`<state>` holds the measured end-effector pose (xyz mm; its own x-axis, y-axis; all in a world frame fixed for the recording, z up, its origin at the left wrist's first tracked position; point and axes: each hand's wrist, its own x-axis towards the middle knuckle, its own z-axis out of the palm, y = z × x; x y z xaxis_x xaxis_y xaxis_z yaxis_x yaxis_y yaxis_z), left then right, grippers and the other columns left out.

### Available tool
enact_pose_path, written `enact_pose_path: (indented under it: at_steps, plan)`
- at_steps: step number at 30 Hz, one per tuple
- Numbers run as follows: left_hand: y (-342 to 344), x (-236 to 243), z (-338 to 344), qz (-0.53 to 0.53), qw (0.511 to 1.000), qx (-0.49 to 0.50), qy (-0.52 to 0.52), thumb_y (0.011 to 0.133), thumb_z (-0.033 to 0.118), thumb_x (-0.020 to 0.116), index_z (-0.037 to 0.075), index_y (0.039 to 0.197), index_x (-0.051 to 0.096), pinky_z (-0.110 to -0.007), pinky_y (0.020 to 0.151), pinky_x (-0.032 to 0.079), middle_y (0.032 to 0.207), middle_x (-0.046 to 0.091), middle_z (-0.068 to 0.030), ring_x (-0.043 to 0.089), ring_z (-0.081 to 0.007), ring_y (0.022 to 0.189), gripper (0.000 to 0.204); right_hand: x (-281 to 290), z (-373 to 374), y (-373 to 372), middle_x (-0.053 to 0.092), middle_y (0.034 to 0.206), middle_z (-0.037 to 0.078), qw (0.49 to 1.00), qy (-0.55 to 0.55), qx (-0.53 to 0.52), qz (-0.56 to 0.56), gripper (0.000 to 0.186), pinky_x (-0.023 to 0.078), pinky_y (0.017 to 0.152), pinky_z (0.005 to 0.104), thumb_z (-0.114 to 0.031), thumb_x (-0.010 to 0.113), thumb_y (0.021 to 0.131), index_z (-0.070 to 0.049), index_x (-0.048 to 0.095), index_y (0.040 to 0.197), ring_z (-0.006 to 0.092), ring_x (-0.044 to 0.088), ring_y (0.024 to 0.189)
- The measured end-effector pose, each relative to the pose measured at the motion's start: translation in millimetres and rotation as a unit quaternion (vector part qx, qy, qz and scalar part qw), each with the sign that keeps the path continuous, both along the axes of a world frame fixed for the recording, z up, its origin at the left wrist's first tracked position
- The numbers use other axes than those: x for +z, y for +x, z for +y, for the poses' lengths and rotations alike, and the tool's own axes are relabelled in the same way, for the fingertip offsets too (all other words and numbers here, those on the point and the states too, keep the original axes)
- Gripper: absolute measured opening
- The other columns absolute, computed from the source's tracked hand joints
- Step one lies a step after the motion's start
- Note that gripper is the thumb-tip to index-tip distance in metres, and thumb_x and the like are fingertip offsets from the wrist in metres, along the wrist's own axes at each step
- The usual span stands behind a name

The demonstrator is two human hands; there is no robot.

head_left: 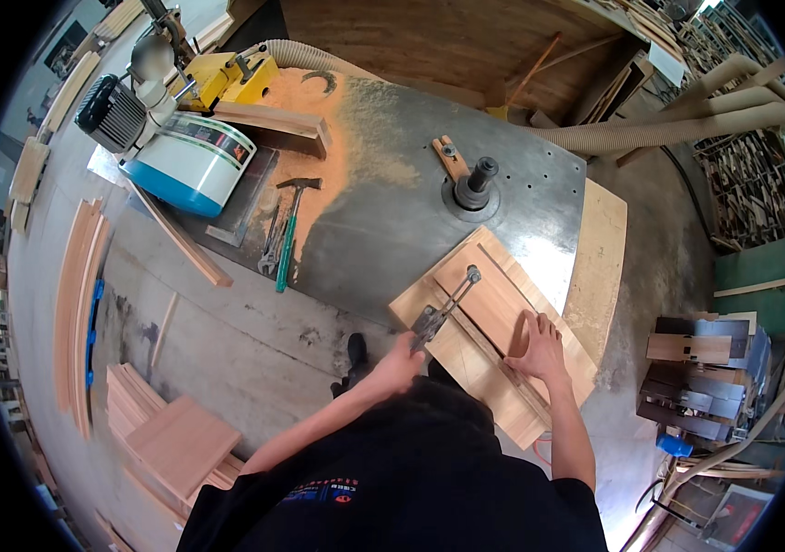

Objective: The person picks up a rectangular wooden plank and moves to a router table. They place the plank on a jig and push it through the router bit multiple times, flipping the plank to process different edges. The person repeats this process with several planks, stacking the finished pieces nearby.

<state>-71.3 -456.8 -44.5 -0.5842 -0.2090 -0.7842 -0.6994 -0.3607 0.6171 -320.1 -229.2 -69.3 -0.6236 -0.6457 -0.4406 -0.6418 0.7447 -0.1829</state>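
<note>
My left hand (398,365) is closed around the handle end of a metal toggle clamp (438,313). The clamp's arm reaches over a reddish-brown wood panel (480,293), and its tip rests on the panel's far part. Under the panel lies a larger pale wooden jig board (470,375), with a wood strip along the panel's near side. My right hand (539,350) lies on the panel with fingers spread, thumb near the strip. The jig sits at the front right of the metal machine table (374,221).
Beyond the jig stands a dark spindle (477,181). A green-handled hammer (289,235) and wrenches (272,241) lie amid sawdust. At the left are a white-blue power feeder (194,161) and stacked boards (171,442). Ribbed hoses (668,133) run behind at the right.
</note>
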Motion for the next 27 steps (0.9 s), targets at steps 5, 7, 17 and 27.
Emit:
enact_pose_path:
  at_steps: [5,7,17,27]
  plan:
    - [-1,1,0,-0.005,1.0,-0.006,0.002,0.104,0.02,0.049,0.006,0.16,0.02,-0.028,0.047,0.04,0.085,0.052,-0.0053,0.045,-0.0112,0.056,0.065,-6,-3,-2,0.04,0.154,0.022,1.0,-0.013,0.005,-0.002,0.114,0.033,0.12,0.0528,-0.04,0.094,0.064,-0.016,0.033,0.157,0.0421,0.039,0.144]
    - [0,0,-1,-0.005,1.0,-0.006,0.004,0.104,0.02,0.049,0.006,0.16,0.02,-0.028,0.046,0.04,0.084,0.052,-0.0051,0.045,-0.0111,0.056,0.065,-9,-1,-1,0.04,0.154,0.022,1.0,-0.014,0.016,-0.009,0.113,0.032,0.12,0.0535,-0.04,0.094,0.065,-0.017,0.033,0.157,0.0422,0.038,0.144]
    - [-1,-22,7,-0.002,0.97,-0.084,-0.227,0.102,0.031,0.056,0.001,0.149,0.035,-0.057,0.082,0.053,0.107,0.07,-0.0313,0.068,-0.0504,0.089,0.06,-32,-9,9,0.052,0.134,0.019,0.996,-0.076,-0.011,0.055,0.09,0.042,0.104,0.0554,-0.051,0.08,0.082,-0.021,0.04,0.157,0.0402,0.051,0.124]
    - [-12,-71,17,0.121,0.862,-0.059,-0.488,0.101,0.039,0.06,-0.001,0.143,0.043,-0.059,0.082,0.053,0.101,0.072,-0.0291,0.068,-0.0505,0.094,0.06,-75,-23,23,0.053,0.115,0.016,0.956,-0.202,-0.091,0.191,0.061,0.042,0.099,0.0513,-0.04,0.074,0.089,-0.02,0.059,0.144,0.0371,0.051,0.11]
